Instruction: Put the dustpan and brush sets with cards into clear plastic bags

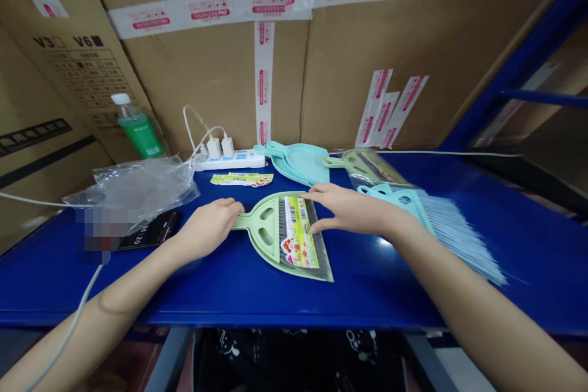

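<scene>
Atop a blue metal table (367, 294), a pale green plastic dustpan (264, 245) lies flat between two bare hands (its handle (239, 223) toward the left): left hand (206, 228), fingers curled over the handle; right hand (351, 208), fingers spread beside a printed paper label (298, 233).

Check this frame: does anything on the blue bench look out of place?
A crumpled clear plastic bag lies bunched at the left of the blue bench, and a loose printed card sits by itself near the power strip. Both look like stray leftovers rather than placed items.
</scene>
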{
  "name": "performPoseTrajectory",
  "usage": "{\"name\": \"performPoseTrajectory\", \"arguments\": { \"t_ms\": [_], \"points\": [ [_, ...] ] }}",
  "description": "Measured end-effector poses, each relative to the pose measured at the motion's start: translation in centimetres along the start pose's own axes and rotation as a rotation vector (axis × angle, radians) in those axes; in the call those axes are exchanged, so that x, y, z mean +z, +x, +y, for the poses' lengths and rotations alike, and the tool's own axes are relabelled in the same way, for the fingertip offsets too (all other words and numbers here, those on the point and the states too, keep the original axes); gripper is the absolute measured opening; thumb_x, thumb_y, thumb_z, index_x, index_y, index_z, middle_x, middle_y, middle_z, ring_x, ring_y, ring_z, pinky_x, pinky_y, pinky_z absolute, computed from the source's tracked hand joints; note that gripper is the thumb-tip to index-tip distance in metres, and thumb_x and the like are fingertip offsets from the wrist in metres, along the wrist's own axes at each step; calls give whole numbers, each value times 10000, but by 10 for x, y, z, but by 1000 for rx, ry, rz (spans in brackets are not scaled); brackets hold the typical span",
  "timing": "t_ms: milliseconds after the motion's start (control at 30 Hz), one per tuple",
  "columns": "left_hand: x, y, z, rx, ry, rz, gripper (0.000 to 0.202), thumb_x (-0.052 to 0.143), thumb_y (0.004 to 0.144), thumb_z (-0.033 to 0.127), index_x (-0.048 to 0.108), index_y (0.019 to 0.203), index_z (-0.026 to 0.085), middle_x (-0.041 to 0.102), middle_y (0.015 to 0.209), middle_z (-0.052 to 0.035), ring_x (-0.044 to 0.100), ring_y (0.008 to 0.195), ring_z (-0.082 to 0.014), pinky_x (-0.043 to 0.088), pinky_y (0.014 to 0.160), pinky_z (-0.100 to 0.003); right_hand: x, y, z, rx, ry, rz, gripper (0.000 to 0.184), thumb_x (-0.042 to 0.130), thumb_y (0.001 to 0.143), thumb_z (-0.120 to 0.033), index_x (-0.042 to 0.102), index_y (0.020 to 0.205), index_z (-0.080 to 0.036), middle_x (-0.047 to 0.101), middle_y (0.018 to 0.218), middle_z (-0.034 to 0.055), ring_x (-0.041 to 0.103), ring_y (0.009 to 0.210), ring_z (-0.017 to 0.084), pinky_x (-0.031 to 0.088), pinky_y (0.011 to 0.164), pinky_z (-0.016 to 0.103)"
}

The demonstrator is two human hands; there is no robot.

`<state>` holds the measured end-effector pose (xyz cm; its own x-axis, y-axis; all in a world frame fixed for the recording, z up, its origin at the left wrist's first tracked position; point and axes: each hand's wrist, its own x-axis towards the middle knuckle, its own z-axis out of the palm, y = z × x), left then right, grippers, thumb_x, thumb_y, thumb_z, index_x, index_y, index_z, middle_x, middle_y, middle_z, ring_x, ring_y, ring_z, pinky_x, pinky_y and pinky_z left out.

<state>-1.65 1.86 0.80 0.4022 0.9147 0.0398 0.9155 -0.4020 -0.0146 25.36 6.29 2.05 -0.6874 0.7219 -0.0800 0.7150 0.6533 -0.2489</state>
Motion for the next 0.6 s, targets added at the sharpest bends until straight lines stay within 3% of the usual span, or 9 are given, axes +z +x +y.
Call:
{"name": "performPoseTrajectory", "arguments": {
  "t_ms": [267,600],
  "points": [
    [0,0,0,-5,8,-8,330,239,909,215,568,935,201,617,931,-53,601,898,-217,488,775,-345,5,9,7,28,-56,-12,320,488,878,-223,548,1179,-135,599,1087,137,580,996,240,445,867,368],
    [0,0,0,6,13,0,330,240,906,215,568,933,203,623,943,-57,606,907,-217,492,784,-347,6,11,3,108,-62,-15,282,411,874,-96,540,1122,-128,596,1132,151,584,1022,238,429,854,348]
  ]
}}
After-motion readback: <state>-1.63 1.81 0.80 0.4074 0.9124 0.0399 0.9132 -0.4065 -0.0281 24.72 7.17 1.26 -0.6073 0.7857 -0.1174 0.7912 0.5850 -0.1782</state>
